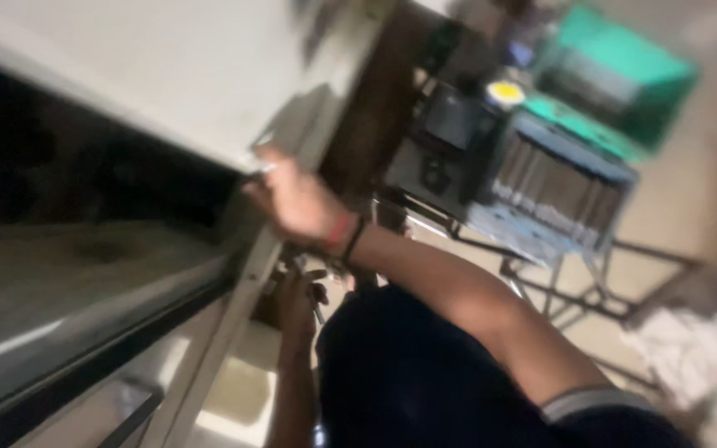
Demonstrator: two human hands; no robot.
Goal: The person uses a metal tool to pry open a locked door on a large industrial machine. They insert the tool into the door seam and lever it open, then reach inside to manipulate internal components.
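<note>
Right hand (292, 197) grips the pale panel's (168, 75) lower edge.

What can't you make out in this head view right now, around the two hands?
- Right hand, head view: fingertips at the pale panel edge smeared by motion blur; grip unclear.
- Left hand: a thin object near it, too blurred and dim to identify.
- Dark cavity under the panel: contents lost in shadow.
- Green-and-blue rack behind: contents blurred.
</note>
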